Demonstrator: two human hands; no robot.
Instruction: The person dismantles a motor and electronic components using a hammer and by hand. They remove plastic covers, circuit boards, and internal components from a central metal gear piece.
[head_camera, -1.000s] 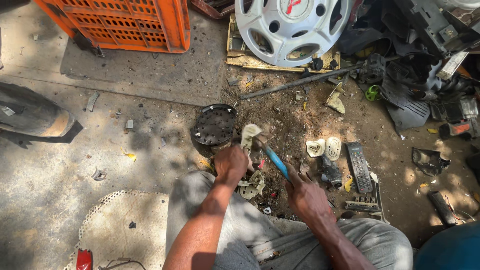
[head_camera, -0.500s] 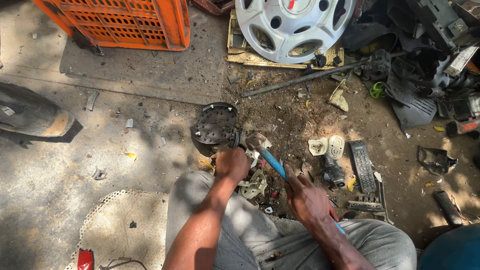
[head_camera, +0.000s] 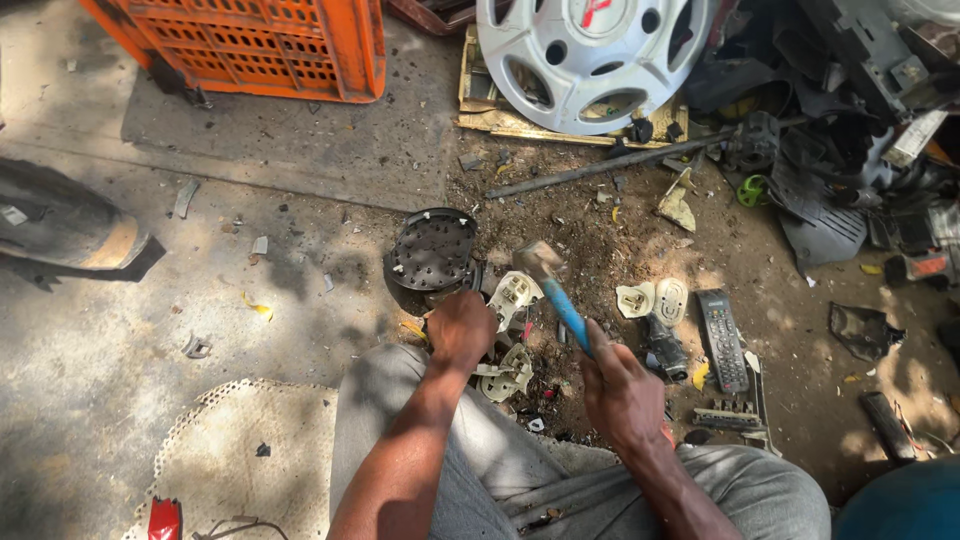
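Observation:
My right hand (head_camera: 618, 392) grips the blue handle of a hammer (head_camera: 556, 294), its metal head raised over a white plastic socket piece (head_camera: 513, 294) on the dirt. My left hand (head_camera: 462, 327) is closed on that broken white plastic fitting, holding it down beside a round black perforated disc (head_camera: 432, 249). More white plastic fragments (head_camera: 509, 372) lie between my hands, in front of my knees.
An orange crate (head_camera: 270, 45) stands at the top left and a silver hubcap (head_camera: 590, 55) at the top. A long metal rod (head_camera: 610, 165), two white socket covers (head_camera: 652, 298), a black remote control (head_camera: 722, 340) and a heap of scrap parts (head_camera: 850, 130) lie to the right.
The hammer head has swung up and to the left, toward the white piece under my left hand. Both hands have shifted slightly forward.

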